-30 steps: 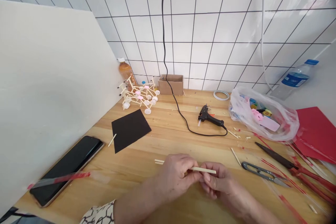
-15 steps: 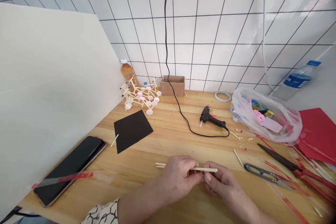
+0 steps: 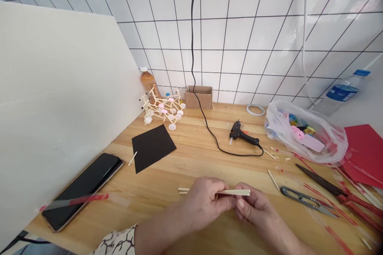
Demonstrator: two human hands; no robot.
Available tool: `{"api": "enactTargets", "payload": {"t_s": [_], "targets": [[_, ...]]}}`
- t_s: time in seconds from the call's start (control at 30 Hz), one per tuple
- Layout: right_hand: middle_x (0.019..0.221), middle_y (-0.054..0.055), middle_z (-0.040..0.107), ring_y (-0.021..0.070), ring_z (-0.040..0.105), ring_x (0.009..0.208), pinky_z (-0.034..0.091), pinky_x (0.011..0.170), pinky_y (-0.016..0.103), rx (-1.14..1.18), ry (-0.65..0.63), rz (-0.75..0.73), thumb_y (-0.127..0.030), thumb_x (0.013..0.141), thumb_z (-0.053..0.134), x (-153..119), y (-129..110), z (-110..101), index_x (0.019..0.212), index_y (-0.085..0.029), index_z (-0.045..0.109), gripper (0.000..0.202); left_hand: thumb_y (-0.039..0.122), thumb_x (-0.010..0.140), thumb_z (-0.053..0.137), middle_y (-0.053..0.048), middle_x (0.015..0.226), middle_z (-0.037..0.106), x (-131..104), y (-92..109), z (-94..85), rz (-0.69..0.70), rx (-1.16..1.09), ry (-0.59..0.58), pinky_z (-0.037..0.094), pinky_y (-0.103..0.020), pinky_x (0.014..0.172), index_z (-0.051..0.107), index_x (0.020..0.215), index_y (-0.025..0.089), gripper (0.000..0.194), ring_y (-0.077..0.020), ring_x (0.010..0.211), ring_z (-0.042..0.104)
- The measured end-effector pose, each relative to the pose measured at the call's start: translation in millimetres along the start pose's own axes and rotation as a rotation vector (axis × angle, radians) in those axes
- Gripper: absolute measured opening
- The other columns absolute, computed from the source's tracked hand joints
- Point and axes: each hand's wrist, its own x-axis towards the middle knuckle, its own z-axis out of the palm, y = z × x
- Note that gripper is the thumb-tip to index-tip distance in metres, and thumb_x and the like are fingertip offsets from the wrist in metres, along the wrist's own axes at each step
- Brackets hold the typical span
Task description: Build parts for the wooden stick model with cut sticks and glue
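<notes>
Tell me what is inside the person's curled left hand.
Thin, pale wooden sticks appear to run through the left hand, ends showing on both sides. The hand covers their middle stretch.

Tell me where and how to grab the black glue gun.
Probably mid-handle, right hand coming from the near right side. The glue gun lies with its handle slanting right and toward the person, its nozzle on the far side; the cord leaves the handle's end, so avoid gripping there.

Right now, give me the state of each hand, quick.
Left hand: closed, holding thin sticks.
Right hand: fingers curled by the sticks' ends; whether it grips anything cannot be told.
</notes>
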Motion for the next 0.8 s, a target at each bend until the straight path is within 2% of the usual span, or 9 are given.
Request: {"api": "enactTargets", "payload": {"t_s": [0.07,0.13,0.27,0.43,0.57,0.63,0.7,0.8], "targets": [[0.054,-0.006,0.039,0.0072,0.030,0.050,0.021,0.048,0.022,0.106,-0.003,0.035,-0.047,0.077,0.060,0.4,-1.2,-3.6,0.068,-0.018,0.046,0.034,0.046,0.080,0.051,0.003,0.060,0.046,-0.9,2.1,-3.4,-0.030,-0.065,-0.038,0.028,-0.019,0.050,0.059,0.067,0.014,0.035,-0.0079,0.056,0.040],[0.053,-0.006,0.042,0.0064,0.031,0.048,0.020,0.046,0.021,0.154,0.049,0.049,-0.047,0.075,0.063,2.0,-3.7,-7.7,0.068,-0.018,0.047,0.033,0.047,0.082,0.048,0.004,0.061,0.045,-1.8,3.5,-7.0,-0.055,-0.140,-0.052,0.027,-0.019,0.049,0.059,0.077,0.015,0.035,-0.0076,0.054,0.037],[0.049,-0.005,0.046,0.0054,0.030,0.044,0.020,0.044,0.021,0.049,0.149,0.050,-0.045,0.069,0.069,5.6,-4.6,-13.4,0.062,-0.017,0.046,0.036,0.046,0.087,0.038,0.004,0.067,0.049,-3.3,5.8,-12.7,-0.031,-0.185,0.014,0.031,-0.020,0.053,0.052,0.095,0.017,0.033,-0.0083,0.058,0.040],[0.047,-0.005,0.046,0.0072,0.034,0.045,0.022,0.046,0.022,-0.155,0.170,0.016,-0.049,0.069,0.066,4.1,2.3,-11.8,0.060,-0.017,0.048,0.038,0.039,0.090,0.032,0.002,0.067,0.051,-3.1,8.6,-13.9,0.004,-0.165,0.043,0.033,-0.020,0.057,0.048,0.076,0.017,0.031,-0.0092,0.060,0.043],[0.043,-0.004,0.040,0.0082,0.031,0.042,0.023,0.045,0.024,-0.322,0.166,-0.022,-0.057,0.079,0.049,1.8,0.5,-9.8,0.053,-0.018,0.045,0.047,0.035,0.089,0.034,0.003,0.061,0.047,-2.6,10.4,-12.1,-0.021,-0.185,-0.005,0.031,-0.020,0.053,0.046,0.067,0.017,0.031,-0.0086,0.054,0.039],[0.044,-0.004,0.040,0.0088,0.032,0.043,0.026,0.046,0.024,-0.373,0.188,-0.056,-0.056,0.081,0.047,1.5,-2.4,-9.9,0.050,-0.018,0.044,0.049,0.035,0.089,0.035,0.004,0.059,0.044,-2.7,11.0,-11.1,-0.035,-0.202,-0.018,0.029,-0.020,0.050,0.047,0.066,0.017,0.031,-0.0082,0.052,0.037],[0.052,-0.003,0.045,0.0097,0.036,0.049,0.029,0.049,0.023,-0.330,0.231,-0.099,-0.051,0.078,0.055,1.9,-4.9,-10.6,0.058,-0.018,0.050,0.039,0.035,0.088,0.035,0.005,0.057,0.041,-2.8,10.6,-10.1,-0.058,-0.212,-0.023,0.027,-0.020,0.048,0.047,0.065,0.017,0.031,-0.0079,0.050,0.035],[0.067,-0.001,0.052,0.0103,0.041,0.057,0.032,0.051,0.021,-0.144,0.278,-0.114,-0.041,0.073,0.066,3.7,-6.0,-12.1,0.081,-0.019,0.057,0.025,0.035,0.088,0.036,0.004,0.056,0.042,-2.0,7.8,-8.8,-0.086,-0.221,-0.025,0.027,-0.020,0.048,0.047,0.065,0.016,0.032,-0.0080,0.050,0.035]]}}
